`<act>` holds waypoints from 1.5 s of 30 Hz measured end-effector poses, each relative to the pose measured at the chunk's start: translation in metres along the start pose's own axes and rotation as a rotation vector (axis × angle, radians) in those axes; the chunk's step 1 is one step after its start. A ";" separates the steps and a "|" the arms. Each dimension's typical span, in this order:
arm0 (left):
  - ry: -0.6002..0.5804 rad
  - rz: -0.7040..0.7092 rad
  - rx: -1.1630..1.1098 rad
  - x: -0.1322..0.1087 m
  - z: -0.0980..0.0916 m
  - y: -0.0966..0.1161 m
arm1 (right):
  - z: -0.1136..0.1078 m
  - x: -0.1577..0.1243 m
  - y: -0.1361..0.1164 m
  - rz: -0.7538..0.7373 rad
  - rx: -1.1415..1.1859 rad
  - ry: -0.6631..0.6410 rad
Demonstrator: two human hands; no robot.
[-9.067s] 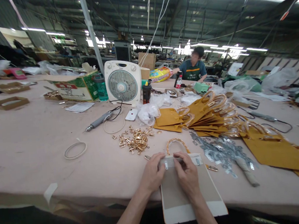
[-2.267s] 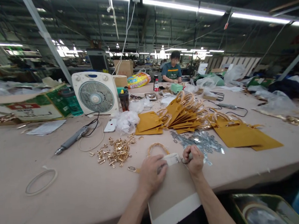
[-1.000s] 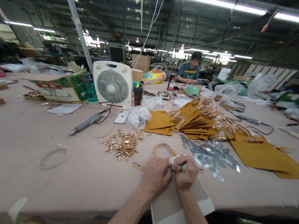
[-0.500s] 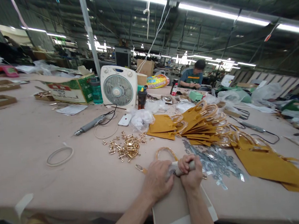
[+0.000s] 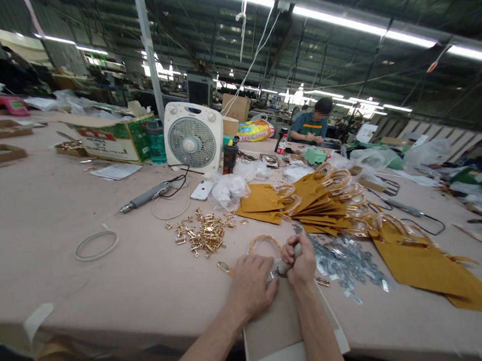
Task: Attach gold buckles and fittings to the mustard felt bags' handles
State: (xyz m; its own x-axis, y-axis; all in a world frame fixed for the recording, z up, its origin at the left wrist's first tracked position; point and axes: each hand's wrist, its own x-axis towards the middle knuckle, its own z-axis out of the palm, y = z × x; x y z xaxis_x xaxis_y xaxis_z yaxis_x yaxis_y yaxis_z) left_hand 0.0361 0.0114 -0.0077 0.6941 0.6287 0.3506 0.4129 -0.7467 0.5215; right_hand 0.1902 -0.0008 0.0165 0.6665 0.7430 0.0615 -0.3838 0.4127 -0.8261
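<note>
My left hand (image 5: pixel 251 285) bears down on the upper part of a beige bag panel (image 5: pixel 273 333). Its thumb and fingers close around a small spot with a shiny bit, too hidden to name. My right hand (image 5: pixel 300 262) is wrapped round a grey, thick-handled tool (image 5: pixel 297 250), tilted, its lower end beside my left fingers. Beyond the hands, a mustard handle loop (image 5: pixel 264 238) sticks out from the panel's top. A gold buckle (image 5: pixel 224 267) shows left of the panel, and another gold buckle (image 5: pixel 322 281) lies to the right.
Gold fittings (image 5: pixel 207 233) are heaped ahead, flat silver plates (image 5: pixel 350 263) at right. Mustard bags (image 5: pixel 321 202) are stacked behind. An electric screwdriver (image 5: pixel 144 198), phone (image 5: pixel 202 190), tape ring (image 5: pixel 97 246) and fan (image 5: pixel 194 139) stand or lie left and back. A person (image 5: pixel 309 125) sits opposite.
My right hand has lifted slightly and moved left, and the tool has gone from nearly level to more tilted. My left hand has barely shifted on the panel.
</note>
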 end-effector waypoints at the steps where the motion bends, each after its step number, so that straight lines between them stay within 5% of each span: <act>1: -0.004 0.007 -0.005 0.000 0.000 -0.001 | 0.002 0.003 0.000 0.031 -0.050 -0.007; 11: -0.012 0.016 -0.042 0.003 0.002 -0.006 | 0.006 0.000 0.001 0.040 -0.338 -0.152; 16: -0.002 0.010 -0.044 0.002 0.002 -0.006 | 0.000 -0.016 0.006 -0.109 -0.422 -0.217; 23: -0.020 0.034 -0.014 0.000 0.000 -0.005 | -0.003 -0.026 -0.017 -0.222 -0.203 -0.039; 29: -0.012 0.020 -0.001 0.002 0.004 -0.007 | 0.014 -0.029 -0.037 -0.412 -0.092 -0.193; 35: 0.003 0.027 0.008 0.001 0.002 -0.004 | 0.001 -0.025 -0.007 -0.214 -0.373 -0.270; 42: -0.013 0.010 0.002 0.001 0.001 -0.005 | 0.017 -0.030 -0.025 -0.349 -0.242 -0.268; 45: -0.013 0.010 0.001 0.002 0.003 -0.005 | 0.016 -0.031 -0.015 -0.351 -0.306 -0.262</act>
State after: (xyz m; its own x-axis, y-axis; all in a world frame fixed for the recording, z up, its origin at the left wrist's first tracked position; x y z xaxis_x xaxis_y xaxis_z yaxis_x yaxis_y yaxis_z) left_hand 0.0366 0.0160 -0.0119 0.7058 0.6181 0.3461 0.4061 -0.7533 0.5173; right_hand 0.1649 -0.0217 0.0356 0.5245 0.7109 0.4686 0.0634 0.5162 -0.8541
